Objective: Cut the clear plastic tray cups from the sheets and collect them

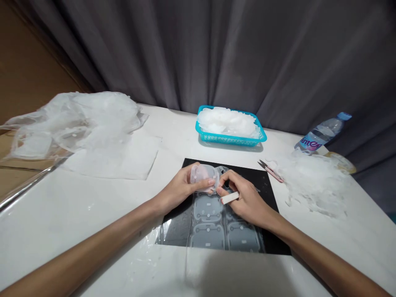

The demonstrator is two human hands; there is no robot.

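Observation:
My left hand (185,181) holds a translucent, rounded-rectangle moulded piece (202,172), thumb on top and fingers beneath. My right hand (244,196) is closed at the piece's right edge, with thumb and index finger pinched against crumpled clear film (221,170). A short white stick (230,198), reddish at its left end, lies against the right fingers; its exact kind is unclear. Under both hands, a clear sheet (208,237) with several similar moulded shapes in rows lies across a black mat (272,241). My hands partly hide the sheet's upper part.
A turquoise basket (230,140) full of whitish translucent pieces stands at the back. On the right are thread snips (272,171), a heap of clear scraps (315,185), a tape roll (342,161) and a tilted water bottle (321,134). Clear plastic bags (93,119) cover the left back.

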